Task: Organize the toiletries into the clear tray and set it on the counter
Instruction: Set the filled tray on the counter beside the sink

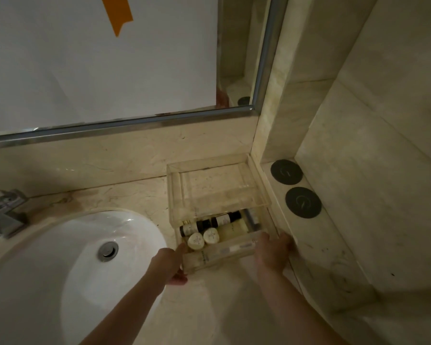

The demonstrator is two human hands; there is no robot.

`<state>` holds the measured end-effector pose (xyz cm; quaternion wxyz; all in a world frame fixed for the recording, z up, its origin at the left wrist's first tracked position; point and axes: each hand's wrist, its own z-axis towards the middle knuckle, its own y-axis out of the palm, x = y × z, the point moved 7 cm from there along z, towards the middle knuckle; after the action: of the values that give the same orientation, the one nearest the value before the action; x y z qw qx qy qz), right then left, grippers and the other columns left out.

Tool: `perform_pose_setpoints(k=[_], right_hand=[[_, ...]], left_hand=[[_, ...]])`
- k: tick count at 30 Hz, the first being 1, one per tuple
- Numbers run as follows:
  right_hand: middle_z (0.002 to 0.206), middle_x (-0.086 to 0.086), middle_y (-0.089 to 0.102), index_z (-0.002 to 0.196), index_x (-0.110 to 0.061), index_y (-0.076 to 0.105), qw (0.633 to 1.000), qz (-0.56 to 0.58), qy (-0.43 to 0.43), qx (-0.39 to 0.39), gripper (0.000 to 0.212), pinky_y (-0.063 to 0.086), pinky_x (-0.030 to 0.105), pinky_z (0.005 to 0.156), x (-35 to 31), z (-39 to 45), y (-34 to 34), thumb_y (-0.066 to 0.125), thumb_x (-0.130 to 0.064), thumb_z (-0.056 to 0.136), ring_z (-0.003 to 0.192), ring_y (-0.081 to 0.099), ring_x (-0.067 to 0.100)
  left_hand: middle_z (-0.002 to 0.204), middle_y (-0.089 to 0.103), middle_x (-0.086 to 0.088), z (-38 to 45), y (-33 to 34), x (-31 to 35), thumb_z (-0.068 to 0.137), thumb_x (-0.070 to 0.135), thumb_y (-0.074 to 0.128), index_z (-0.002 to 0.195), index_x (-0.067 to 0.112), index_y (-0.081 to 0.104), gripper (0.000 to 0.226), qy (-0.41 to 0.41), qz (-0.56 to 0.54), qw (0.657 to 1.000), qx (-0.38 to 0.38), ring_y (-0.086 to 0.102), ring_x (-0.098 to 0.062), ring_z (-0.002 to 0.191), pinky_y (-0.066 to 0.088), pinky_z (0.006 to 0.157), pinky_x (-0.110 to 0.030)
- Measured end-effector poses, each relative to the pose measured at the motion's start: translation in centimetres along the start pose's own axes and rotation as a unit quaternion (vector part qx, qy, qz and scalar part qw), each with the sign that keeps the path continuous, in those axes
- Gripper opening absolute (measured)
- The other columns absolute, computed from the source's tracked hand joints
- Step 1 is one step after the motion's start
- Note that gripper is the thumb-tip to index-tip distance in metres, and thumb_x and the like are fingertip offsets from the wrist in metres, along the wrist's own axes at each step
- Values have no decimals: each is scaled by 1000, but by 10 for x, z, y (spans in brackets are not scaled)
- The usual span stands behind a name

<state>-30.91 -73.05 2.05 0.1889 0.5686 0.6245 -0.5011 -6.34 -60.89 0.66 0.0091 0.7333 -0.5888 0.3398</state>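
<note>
A clear acrylic tray (192, 263) sits on the marble counter (135, 195), half under a clear acrylic stand (219, 185) in the corner. Inside lie two dark bottles (225, 219), two round cream-coloured lids (203, 239), a pale bottle and a long wrapped item along the front wall. My left hand (171, 266) grips the tray's front left corner. My right hand (274, 250) holds its right end, fingers curled over the edge. The tray's far part is hidden under the stand's top.
A white oval sink (60, 257) with a metal drain fills the left, its chrome tap (3, 215) at the far left. Two black round coasters (294, 185) lie on a raised marble ledge to the right. A mirror covered with white paper hangs behind.
</note>
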Motion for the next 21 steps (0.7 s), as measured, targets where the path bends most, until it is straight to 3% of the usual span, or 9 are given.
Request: perform_pose_setpoints(k=[3, 5, 8, 10, 12, 14, 18, 21], right_hand=[[128, 24, 52, 134, -5, 41, 995, 70, 68, -2, 49, 50, 48, 95, 10, 5, 2, 52, -13, 88, 115, 55, 41], [113, 21, 59, 123, -1, 49, 987, 118, 101, -26, 37, 52, 48, 90, 8, 9, 8, 53, -13, 87, 103, 60, 41], [106, 17, 63, 98, -10, 58, 951, 254, 161, -69, 11, 54, 42, 90, 3, 12, 24, 50, -8, 90, 95, 64, 29], [106, 17, 68, 95, -8, 63, 928, 308, 180, -105, 12, 55, 36, 89, -4, 12, 37, 52, -8, 90, 97, 66, 25], [107, 17, 70, 101, -5, 66, 914, 335, 190, -130, 17, 54, 36, 92, -14, 10, 46, 55, -10, 89, 98, 67, 24], [109, 17, 69, 102, -4, 65, 897, 369, 202, -137, 18, 52, 38, 97, -23, 8, 52, 55, -11, 89, 101, 66, 24], [114, 16, 66, 97, -4, 63, 873, 407, 213, -162, 14, 47, 38, 103, -42, 4, 61, 53, -12, 92, 109, 62, 26], [115, 16, 65, 92, -5, 61, 868, 406, 218, -184, 13, 47, 37, 103, -49, 4, 66, 52, -15, 93, 107, 62, 25]], left_hand=[[85, 68, -24, 4, 4, -8, 93, 38, 54, 105, -6, 60, 46, -29, -139, 989, -36, 71, -34, 68, 62, 66, -40], [88, 65, -24, 5, 2, -5, 95, 30, 53, 113, -10, 55, 44, -39, -248, 966, -54, 68, -33, 72, 62, 61, -35], [89, 58, -21, 1, 0, 11, 97, 21, 49, 123, -6, 47, 38, -39, -375, 925, -48, 63, -35, 81, 59, 56, -36], [94, 56, -15, 1, 0, 24, 97, 21, 48, 133, -1, 41, 43, -22, -426, 903, -44, 60, -37, 103, 59, 69, -38], [115, 55, -17, 2, -1, 32, 97, 23, 48, 140, 4, 36, 49, -19, -458, 888, -36, 51, -37, 124, 54, 85, -44], [135, 47, -19, 7, -3, 34, 94, 27, 51, 141, 7, 34, 54, -37, -498, 866, -31, 47, -39, 129, 52, 91, -47], [146, 36, -25, 22, -9, 36, 81, 36, 64, 142, 9, 32, 74, -89, -615, 782, -49, 49, -50, 121, 56, 66, -52], [146, 35, -24, 25, -13, 44, 76, 41, 67, 142, 11, 32, 81, -82, -632, 768, -61, 47, -52, 122, 57, 67, -52]])
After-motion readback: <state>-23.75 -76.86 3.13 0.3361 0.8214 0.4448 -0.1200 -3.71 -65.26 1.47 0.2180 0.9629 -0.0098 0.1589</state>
